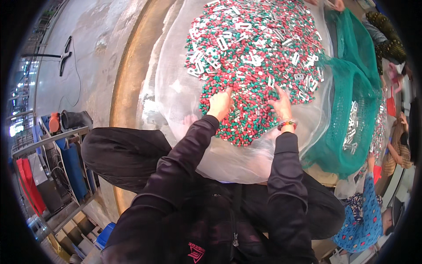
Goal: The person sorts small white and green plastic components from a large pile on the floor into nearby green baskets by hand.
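A wide heap of small red, green and a few pale pellets point(246, 125) lies on a sheer whitish cloth point(176, 88) before me. Scattered through the heap are white oblong frame-like pieces point(243, 27), thickest toward its far part. My left hand point(220, 104) rests at the heap's near left edge, index finger stretched out over the pellets; its other fingers are partly hidden. At the near right, my right hand point(282, 106), with a beaded bracelet at the wrist, touches the heap with thumb and index finger spread apart. I see nothing held in either hand.
Green net-covered baskets point(351, 83) stand right of the cloth, the nearer holding white pieces point(350, 127). Other people sit at the right, one in a blue patterned top point(360, 220). At left are a rack point(72, 163) and a dark stand point(66, 56) on the floor.
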Available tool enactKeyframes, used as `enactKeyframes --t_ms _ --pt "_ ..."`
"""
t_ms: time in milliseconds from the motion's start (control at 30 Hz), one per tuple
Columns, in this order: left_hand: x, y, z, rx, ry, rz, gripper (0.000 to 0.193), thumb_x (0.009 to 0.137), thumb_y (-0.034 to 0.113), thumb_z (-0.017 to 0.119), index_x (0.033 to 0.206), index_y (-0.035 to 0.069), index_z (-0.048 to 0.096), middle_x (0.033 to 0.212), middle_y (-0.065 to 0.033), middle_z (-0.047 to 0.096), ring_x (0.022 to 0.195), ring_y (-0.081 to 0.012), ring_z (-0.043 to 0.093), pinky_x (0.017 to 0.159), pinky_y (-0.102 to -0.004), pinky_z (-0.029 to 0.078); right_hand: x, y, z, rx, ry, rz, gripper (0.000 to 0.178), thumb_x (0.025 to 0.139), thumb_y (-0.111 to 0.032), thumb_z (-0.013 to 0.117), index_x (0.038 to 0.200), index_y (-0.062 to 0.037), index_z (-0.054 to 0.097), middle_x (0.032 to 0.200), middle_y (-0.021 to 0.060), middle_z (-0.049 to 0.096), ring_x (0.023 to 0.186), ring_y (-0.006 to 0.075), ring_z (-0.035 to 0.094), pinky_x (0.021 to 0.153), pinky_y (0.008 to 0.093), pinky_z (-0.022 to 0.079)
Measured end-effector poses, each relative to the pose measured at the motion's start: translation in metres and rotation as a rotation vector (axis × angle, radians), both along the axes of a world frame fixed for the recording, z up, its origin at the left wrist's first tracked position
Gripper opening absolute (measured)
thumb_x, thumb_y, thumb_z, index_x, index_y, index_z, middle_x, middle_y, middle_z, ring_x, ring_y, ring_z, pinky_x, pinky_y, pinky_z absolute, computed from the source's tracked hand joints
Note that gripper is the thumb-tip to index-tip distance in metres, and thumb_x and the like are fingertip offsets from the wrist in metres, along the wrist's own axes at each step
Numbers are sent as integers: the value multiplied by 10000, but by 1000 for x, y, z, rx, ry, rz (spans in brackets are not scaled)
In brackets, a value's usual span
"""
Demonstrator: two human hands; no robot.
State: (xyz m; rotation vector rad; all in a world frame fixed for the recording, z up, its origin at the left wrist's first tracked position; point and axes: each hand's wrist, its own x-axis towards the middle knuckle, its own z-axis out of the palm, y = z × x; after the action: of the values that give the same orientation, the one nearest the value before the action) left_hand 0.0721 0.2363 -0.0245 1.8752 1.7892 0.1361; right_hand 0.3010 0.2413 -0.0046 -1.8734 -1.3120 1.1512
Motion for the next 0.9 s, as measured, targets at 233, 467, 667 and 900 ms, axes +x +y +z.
enactKeyframes --t_ms 233,467,667,900 --pt "3 15 2 108 351 -267 275 667 149 670 836 -4 517 698 -103 609 673 -207 628 533 -309 492 -53 -48 -24 56 -518 119 476 606 -117 706 1034 -47 511 1086 191 411 938 379 482 766 441 430" --pt "20 11 -19 79 288 -455 222 664 224 623 765 35 566 701 -149 608 676 -292 613 595 -384 487 -40 -56 -58 195 -406 341 168 722 -150 509 842 -54 578 757 188 545 728 328 559 654 429 444" --pt "-16 43 -8 25 472 -564 330 687 335 642 897 91 574 793 -123 624 744 -274 616 648 -399 486 -25 21 -14 -4 -250 501 177 686 -205 565 794 -71 610 757 160 591 734 275 579 649 386 463" --pt "1 28 18 42 8 -333 300 679 248 636 882 39 568 793 -162 610 730 -297 598 659 -371 456 42 61 49 -177 -367 465 238 636 -173 638 828 -37 604 814 179 591 802 288 578 694 386 467"
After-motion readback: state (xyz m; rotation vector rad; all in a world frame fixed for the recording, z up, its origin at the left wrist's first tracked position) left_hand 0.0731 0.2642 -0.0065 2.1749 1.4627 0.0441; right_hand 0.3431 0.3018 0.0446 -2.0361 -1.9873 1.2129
